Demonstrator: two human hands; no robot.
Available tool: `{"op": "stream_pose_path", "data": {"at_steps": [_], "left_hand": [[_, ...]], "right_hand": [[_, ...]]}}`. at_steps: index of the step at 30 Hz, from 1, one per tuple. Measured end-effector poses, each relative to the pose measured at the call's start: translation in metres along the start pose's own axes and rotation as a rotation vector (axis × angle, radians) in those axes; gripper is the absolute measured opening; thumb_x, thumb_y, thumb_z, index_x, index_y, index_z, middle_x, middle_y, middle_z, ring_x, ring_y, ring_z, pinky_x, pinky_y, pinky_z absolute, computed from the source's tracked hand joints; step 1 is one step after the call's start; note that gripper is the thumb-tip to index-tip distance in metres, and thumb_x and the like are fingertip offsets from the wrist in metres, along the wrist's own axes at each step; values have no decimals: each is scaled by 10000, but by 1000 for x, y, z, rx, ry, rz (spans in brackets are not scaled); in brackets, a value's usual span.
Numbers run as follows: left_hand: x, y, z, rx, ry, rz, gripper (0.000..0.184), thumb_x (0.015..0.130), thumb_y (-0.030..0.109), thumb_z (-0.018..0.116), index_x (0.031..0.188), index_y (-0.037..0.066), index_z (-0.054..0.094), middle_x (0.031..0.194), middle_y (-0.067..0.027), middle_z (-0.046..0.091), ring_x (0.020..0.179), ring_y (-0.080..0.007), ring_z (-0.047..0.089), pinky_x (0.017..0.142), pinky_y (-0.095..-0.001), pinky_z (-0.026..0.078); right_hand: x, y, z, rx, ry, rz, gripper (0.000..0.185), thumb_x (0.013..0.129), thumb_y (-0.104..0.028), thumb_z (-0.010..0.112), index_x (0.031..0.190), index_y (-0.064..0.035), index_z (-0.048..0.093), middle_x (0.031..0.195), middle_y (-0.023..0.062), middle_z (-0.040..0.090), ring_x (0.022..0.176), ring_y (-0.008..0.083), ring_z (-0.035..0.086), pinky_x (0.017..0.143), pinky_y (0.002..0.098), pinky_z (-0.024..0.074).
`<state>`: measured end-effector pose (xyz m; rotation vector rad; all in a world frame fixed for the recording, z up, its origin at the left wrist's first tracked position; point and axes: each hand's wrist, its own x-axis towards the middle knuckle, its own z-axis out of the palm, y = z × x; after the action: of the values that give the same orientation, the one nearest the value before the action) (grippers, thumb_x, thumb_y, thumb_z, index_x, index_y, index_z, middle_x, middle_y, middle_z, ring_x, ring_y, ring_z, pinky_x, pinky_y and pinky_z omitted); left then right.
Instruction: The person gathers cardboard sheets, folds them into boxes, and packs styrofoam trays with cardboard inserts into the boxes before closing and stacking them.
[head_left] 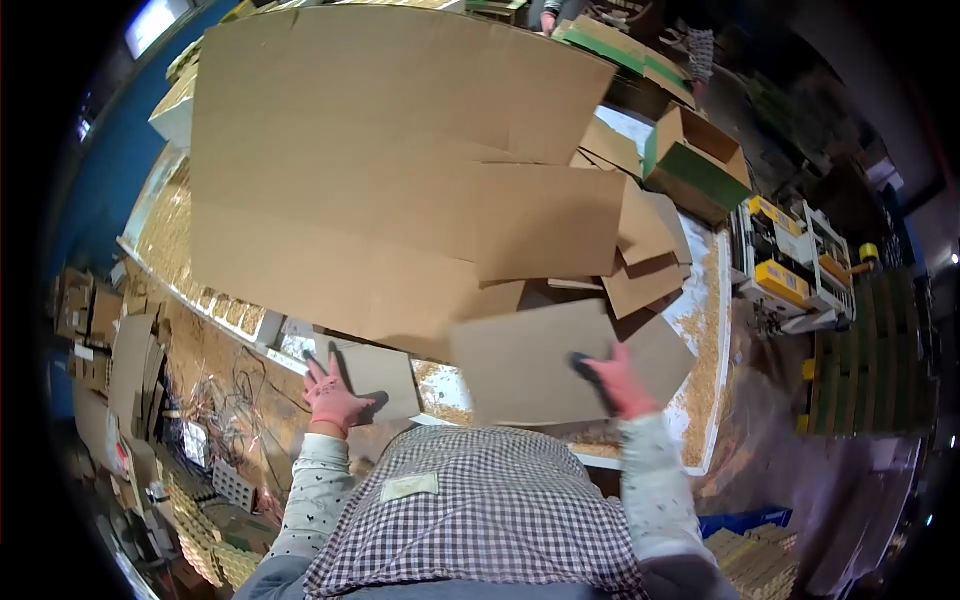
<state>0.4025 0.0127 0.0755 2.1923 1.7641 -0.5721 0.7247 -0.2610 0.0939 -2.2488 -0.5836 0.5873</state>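
My left hand [338, 397], in a pink glove with dark fingertips, lies with spread fingers on a small cardboard piece [385, 378] at the table's near edge. To the right, my right hand [622, 385], gloved the same way, rests on a rectangular cardboard piece [530, 365]; its thumb and fingers are apart, slightly blurred. Beyond both hands a very large cardboard sheet [340, 170] covers much of the table. A medium cardboard piece [548, 220] lies over its right part, with several smaller pieces [643, 285] beside it.
An open box with green sides [700, 170] stands at the back right. Past the table's right edge is a yellow and white machine [785, 265]. Another person's hand [548, 20] shows at the far edge. Stacked cardboard [135, 370] stands at the left.
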Motion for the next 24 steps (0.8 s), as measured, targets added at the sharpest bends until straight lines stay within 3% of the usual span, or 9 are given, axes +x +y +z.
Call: {"op": "stream_pose_path", "data": {"at_steps": [4, 5, 8, 9, 12, 16, 18, 20, 24], "left_hand": [[10, -70, 43, -510, 288, -9, 1234, 503, 270, 857, 1464, 149, 92, 1424, -291, 239, 1337, -420, 239, 1035, -534, 301], [28, -103, 82, -732, 354, 122, 1093, 592, 147, 808, 1454, 112, 136, 1184, -250, 528, 1081, -335, 555, 835, -452, 493], [-3, -116, 50, -1446, -100, -5, 793, 676, 90, 747, 1365, 53, 356, 882, -120, 637, 692, -203, 632, 591, -313, 523], [-30, -101, 18, -1406, -86, 9, 479, 689, 111, 740, 1113, -2, 547, 721, -27, 607, 480, -94, 502, 407, -237, 392], [-60, -108, -16, -1441, -65, 93, 373, 728, 111, 726, 1062, -2, 605, 788, -41, 641, 648, -150, 612, 570, -270, 508], [-86, -98, -33, -1312, 378, 400, 490, 707, 174, 772, 1103, -32, 569, 954, -81, 644, 916, -171, 606, 841, -313, 490], [-110, -62, -78, -1368, 144, 571, 646, 677, 217, 803, 1182, -52, 503, 1142, -115, 577, 1037, -180, 560, 898, -341, 467], [-111, -31, -49, -1177, 334, 538, 704, 710, 244, 778, 1265, -31, 443, 1197, -140, 539, 1090, -191, 531, 922, -343, 445], [-111, 47, -79, -1404, 189, 769, 697, 815, 225, 664, 1396, 51, 320, 1196, -149, 519, 1085, -217, 518, 949, -334, 408]], "right_hand": [[-10, -2, -123, 395, 138, -90, 448, 886, -214, 596, 1201, 76, 463, 1127, 141, 573, 963, 206, 595, 829, 295, 483], [4, -9, -122, 592, 341, -196, 380, 946, -204, 507, 1213, 60, 451, 1139, 134, 568, 959, 188, 598, 849, 293, 490], [33, -24, -115, 885, 17, -169, 388, 947, -277, 507, 1220, -5, 469, 1141, 105, 570, 960, 200, 596, 831, 323, 500], [40, -21, -100, 1019, -174, -160, 417, 949, -337, 491, 1241, -39, 476, 1112, 102, 569, 977, 211, 582, 837, 333, 481], [14, -60, -35, 247, -536, -115, 414, 931, -286, 488, 1263, -40, 502, 1134, 78, 570, 979, 161, 546, 919, 283, 410], [-37, -87, 59, 497, -1058, -101, 552, 880, -147, 538, 1377, -18, 335, 1249, 91, 518, 1149, 174, 473, 997, 287, 348], [-58, -111, 73, 781, -1020, -19, 653, 797, -138, 664, 1353, 6, 355, 1285, 119, 467, 1140, 194, 455, 975, 321, 368], [-47, -100, 59, 608, -782, -122, 657, 748, -129, 722, 1301, 22, 401, 1218, 122, 513, 1096, 206, 483, 951, 334, 390], [7, -94, 5, 949, -174, -250, 386, 808, -112, 656, 1145, -6, 500, 1088, 106, 571, 973, 203, 557, 904, 353, 455]]}}
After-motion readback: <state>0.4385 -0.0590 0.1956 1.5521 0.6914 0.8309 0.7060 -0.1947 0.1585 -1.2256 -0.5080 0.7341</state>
